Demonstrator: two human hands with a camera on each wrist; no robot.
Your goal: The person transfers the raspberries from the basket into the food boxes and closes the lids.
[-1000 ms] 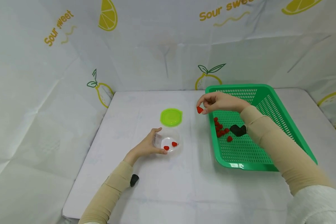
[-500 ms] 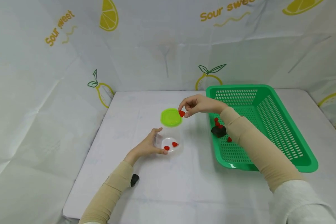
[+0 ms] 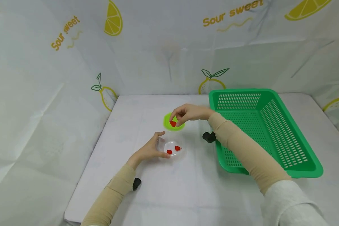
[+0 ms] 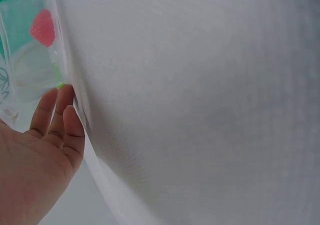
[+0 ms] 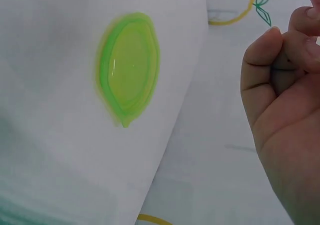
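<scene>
My left hand [image 3: 149, 150] holds a small clear plastic tub [image 3: 160, 144] on the table, thumb at its near side and fingers at its far side. Two red raspberries [image 3: 177, 148] lie inside; one raspberry [image 4: 43, 28] shows through the tub wall in the left wrist view. Beyond the tub, my right hand [image 3: 191, 113] pinches another raspberry [image 3: 173, 124] between thumb and fingertips. In the head view that raspberry overlaps the light green lid [image 3: 166, 124], which lies flat on the table. The right wrist view has the lid [image 5: 129, 65] whole, with the held raspberry out of frame.
A large green slotted basket [image 3: 238, 91] stands on the right, with my right forearm crossing its near left side. Black wrist mounts [image 3: 209, 137] hang under both forearms. White lemon-printed sheeting [image 3: 158, 69] rises behind and left of the white table [image 3: 169, 191].
My right hand has carried the raspberry left from the basket's edge to over the lid. Its forearm now hides the raspberries in the basket. The left hand and tub stay put.
</scene>
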